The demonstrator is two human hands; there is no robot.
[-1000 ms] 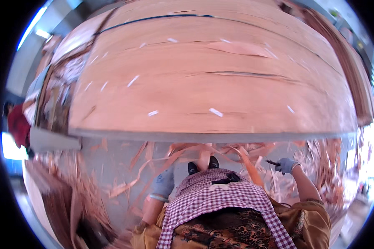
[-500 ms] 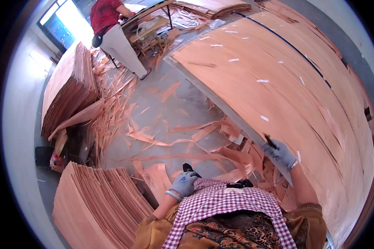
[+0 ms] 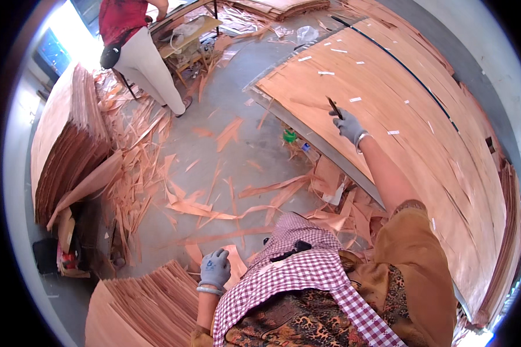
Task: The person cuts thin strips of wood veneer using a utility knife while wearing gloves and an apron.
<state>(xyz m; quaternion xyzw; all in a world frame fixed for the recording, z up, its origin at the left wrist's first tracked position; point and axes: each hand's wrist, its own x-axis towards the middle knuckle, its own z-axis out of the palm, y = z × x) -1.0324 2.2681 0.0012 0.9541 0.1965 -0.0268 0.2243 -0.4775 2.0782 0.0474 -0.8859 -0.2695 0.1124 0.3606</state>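
Over the broad stack of wood veneer sheets (image 3: 388,168) reaches my right hand (image 3: 348,125), in a grey glove. Its fingers are closed around a slim, dark, pointed tool (image 3: 333,107) that sticks up from the fist. Beside the fingertips, near the stack's edge, lies a loose veneer strip (image 3: 308,103). My left hand (image 3: 215,269), gloved in grey too, is held low beside my checked apron (image 3: 283,266). Its fingers are curled in, with nothing visible in them. Below it stands a pile of veneer sheets (image 3: 145,303). Short white tape pieces (image 3: 355,99) dot the top sheet.
Veneer scraps (image 3: 226,211) litter the grey floor. Another veneer pile (image 3: 69,139) stands at the left. A person (image 3: 136,52) in a red top works at a table at the back. A long dark strip (image 3: 399,75) lies across the big stack.
My right hand has moved forward along the stack's edge with the dark tool. My left hand has come off the apron to the left. The view has shifted, and my body leans toward the stack.
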